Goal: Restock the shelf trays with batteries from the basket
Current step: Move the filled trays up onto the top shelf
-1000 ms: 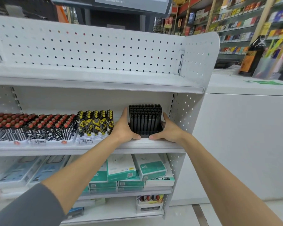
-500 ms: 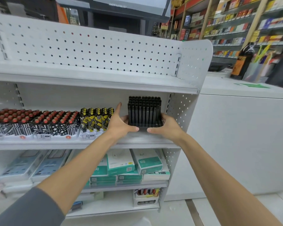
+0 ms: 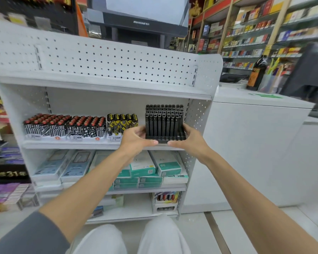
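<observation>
Middle shelf (image 3: pixel 72 145), right end. The black tray (image 3: pixel 165 138) sits dead centre of view, packed with upright black batteries (image 3: pixel 163 116). The yellow-and-black tray (image 3: pixel 121 125) is at its 9 o'clock and the perforated side panel (image 3: pixel 196 116) at its 3 o'clock.

Left hand (image 3: pixel 136 138) at the tray's 8 o'clock: thumb along the front lip, fingers wrapped round the left wall. Right hand (image 3: pixel 190 140) at 4 o'clock, mirrored: thumb on the lip, fingers up the right wall. Both grip the tray firmly. Both forearms are stretched out, almost straight, converging on the tray from 7 and 5 o'clock. The wrists are roughly level.

I can't tell whether the base rests on the shelf or hangs just above its front edge.

Step in hand looks like seating or squaring this tray in its slot. To do it well:
- Keep the base flat. The sticks stand tall and loose, and a tilt toward 6 o'clock would likely spill them.
- Push evenly with both thumbs so the tray goes in straight, not skewed.
- The gap on each side is small, so mind the knuckles at 3 and 9 o'clock.
- Let go only once the whole base is borne by the shelf.
</observation>
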The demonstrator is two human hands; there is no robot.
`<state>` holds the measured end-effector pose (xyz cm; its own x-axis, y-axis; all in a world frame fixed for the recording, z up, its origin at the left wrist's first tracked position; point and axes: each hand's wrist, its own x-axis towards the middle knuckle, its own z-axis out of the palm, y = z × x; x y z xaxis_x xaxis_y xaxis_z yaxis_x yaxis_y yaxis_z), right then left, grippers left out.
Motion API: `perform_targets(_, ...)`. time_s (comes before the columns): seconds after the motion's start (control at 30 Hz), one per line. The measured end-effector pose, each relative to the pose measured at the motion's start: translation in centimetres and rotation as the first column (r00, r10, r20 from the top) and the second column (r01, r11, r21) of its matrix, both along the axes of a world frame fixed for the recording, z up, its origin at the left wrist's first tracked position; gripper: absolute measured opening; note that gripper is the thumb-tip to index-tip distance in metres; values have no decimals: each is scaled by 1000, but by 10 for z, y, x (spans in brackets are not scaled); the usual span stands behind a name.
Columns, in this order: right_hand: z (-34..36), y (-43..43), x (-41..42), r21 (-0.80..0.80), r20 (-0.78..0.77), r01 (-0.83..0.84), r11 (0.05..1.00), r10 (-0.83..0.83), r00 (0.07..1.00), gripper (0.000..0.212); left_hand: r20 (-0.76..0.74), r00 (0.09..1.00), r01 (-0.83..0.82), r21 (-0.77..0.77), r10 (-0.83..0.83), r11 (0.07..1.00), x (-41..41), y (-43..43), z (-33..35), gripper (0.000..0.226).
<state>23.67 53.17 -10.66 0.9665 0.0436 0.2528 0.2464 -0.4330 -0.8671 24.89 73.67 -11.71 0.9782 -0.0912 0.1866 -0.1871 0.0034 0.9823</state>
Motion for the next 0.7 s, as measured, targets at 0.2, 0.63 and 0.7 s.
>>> perform_targets(0.2,27,12,-44,-43,39,2,999,0,999,98,55,998,-6,14,6,1000,-44,13,23,70)
perform_targets(0.63,109,32,-55,4,143,-28,1000,27,989,51,219,976,-39,133,9,990,-50,38,126,78)
perform_targets(0.7,120,32,-44,-4,152,-24,1000,24,988,51,225,974,-48,161,11,986,-38,39,137,76)
